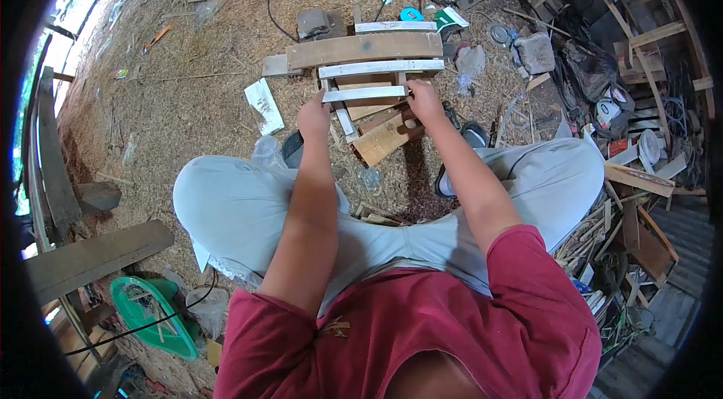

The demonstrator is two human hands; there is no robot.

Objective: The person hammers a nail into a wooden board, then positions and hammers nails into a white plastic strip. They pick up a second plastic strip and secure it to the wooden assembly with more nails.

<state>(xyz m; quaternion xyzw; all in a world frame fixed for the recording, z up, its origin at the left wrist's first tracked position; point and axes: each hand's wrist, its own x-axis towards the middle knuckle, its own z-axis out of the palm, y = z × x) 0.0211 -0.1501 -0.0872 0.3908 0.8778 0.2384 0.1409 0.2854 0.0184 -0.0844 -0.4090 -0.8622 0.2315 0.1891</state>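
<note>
A short white-faced wooden slat [364,94] lies crosswise in front of me, between my two hands. My left hand [315,114] is closed on its left end, thumb near the tip. At the other end, my right hand [424,102] has its fingers curled round the slat's tip. Beyond it is a second white slat [382,68], then a wide brown board [365,50] and another white-edged slat [395,25]. Nearer to me, a thick wooden block [388,137] sits at a slant below the slat. Whether these pieces are joined cannot be made out.
Wood shavings cover the ground [218,83]. A white piece [263,106] lies left of the slats, and a grey stone block [312,23] and a blue tape roll [411,14] lie beyond. A green basin [154,316] stands lower left; scrap wood [640,181] piles up at right.
</note>
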